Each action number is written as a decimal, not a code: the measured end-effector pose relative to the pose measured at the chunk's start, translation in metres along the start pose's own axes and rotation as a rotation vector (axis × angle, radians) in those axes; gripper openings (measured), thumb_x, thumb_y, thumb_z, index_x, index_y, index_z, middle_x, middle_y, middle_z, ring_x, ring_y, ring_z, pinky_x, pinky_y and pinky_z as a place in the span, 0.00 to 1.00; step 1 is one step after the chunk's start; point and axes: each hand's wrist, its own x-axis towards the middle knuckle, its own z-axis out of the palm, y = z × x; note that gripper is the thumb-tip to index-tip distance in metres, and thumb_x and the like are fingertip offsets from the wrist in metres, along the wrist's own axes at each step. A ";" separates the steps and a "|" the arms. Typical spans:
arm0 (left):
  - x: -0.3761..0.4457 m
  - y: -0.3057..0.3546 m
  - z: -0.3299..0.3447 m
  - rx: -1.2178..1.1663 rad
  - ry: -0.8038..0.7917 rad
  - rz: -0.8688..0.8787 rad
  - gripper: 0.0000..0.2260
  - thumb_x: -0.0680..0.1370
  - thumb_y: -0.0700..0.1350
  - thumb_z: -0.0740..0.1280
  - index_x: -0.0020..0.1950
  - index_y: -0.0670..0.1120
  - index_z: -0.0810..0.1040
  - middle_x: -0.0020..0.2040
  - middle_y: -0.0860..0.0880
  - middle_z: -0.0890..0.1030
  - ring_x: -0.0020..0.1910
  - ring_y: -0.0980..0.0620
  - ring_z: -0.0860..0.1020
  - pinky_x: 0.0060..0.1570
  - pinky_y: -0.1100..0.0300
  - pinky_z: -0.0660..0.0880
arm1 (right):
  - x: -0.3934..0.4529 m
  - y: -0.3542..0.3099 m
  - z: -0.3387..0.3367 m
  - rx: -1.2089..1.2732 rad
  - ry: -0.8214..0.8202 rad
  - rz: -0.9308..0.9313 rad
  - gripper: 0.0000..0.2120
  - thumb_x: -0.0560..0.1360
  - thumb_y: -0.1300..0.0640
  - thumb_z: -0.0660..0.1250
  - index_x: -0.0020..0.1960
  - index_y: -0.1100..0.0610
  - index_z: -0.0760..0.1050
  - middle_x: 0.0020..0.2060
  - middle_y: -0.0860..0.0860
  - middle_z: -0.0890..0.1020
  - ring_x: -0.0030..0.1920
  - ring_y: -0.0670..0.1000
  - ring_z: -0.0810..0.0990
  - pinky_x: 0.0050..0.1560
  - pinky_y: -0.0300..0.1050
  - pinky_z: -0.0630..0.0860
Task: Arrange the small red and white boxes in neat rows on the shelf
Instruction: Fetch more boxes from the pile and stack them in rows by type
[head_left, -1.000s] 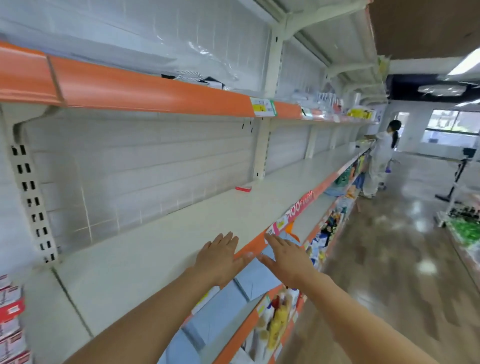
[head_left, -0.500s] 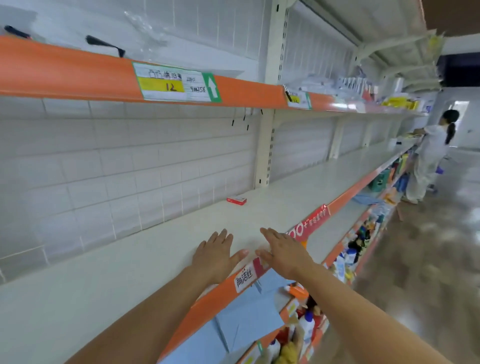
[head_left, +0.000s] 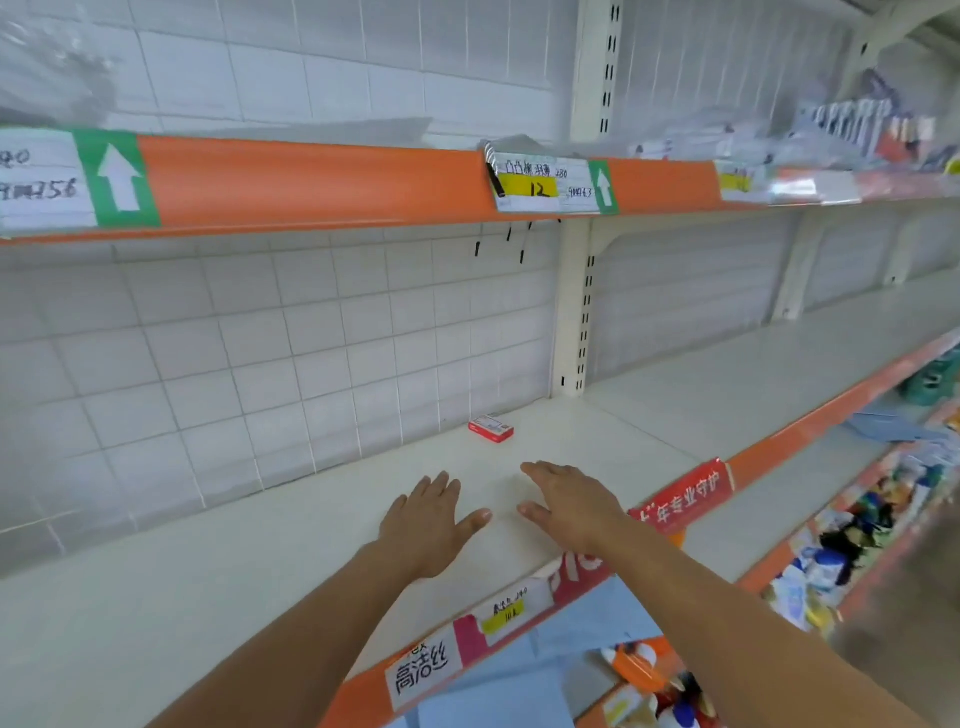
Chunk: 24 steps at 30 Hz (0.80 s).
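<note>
A shop aisle: long white metal shelves (head_left: 727, 395) with orange plastic price rails (head_left: 322, 182) run along a white gridded back panel (head_left: 260, 338). Handwritten white and yellow price labels with green arrows (head_left: 553, 187) sit in the rails, a red promotional strip (head_left: 685, 499) hangs on the shelf edge, and colourful packaged goods (head_left: 841, 551) fill the lower tiers.

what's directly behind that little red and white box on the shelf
Behind the red and white box stands the white gridded back panel of the shelf, with a white slotted upright to its right. No other boxes show there; both hands hover nearer.
</note>
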 end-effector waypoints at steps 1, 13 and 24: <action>0.007 -0.001 0.000 0.003 0.010 -0.004 0.33 0.79 0.64 0.45 0.78 0.46 0.48 0.79 0.47 0.47 0.77 0.49 0.47 0.74 0.50 0.50 | 0.008 0.004 0.001 0.004 -0.011 -0.002 0.27 0.81 0.45 0.55 0.76 0.53 0.53 0.75 0.51 0.61 0.72 0.54 0.62 0.69 0.49 0.63; 0.068 -0.020 -0.001 0.009 0.051 -0.122 0.32 0.79 0.64 0.45 0.78 0.46 0.50 0.79 0.48 0.48 0.77 0.48 0.47 0.74 0.49 0.50 | 0.103 0.034 0.004 -0.041 -0.010 -0.038 0.24 0.80 0.47 0.56 0.74 0.52 0.58 0.71 0.51 0.66 0.68 0.54 0.66 0.65 0.48 0.67; 0.093 -0.010 0.005 -0.019 0.031 -0.308 0.32 0.79 0.64 0.45 0.78 0.47 0.48 0.79 0.49 0.46 0.77 0.49 0.45 0.74 0.50 0.48 | 0.176 0.042 0.028 0.088 0.017 -0.084 0.22 0.79 0.45 0.58 0.69 0.55 0.65 0.64 0.52 0.72 0.64 0.54 0.69 0.58 0.48 0.71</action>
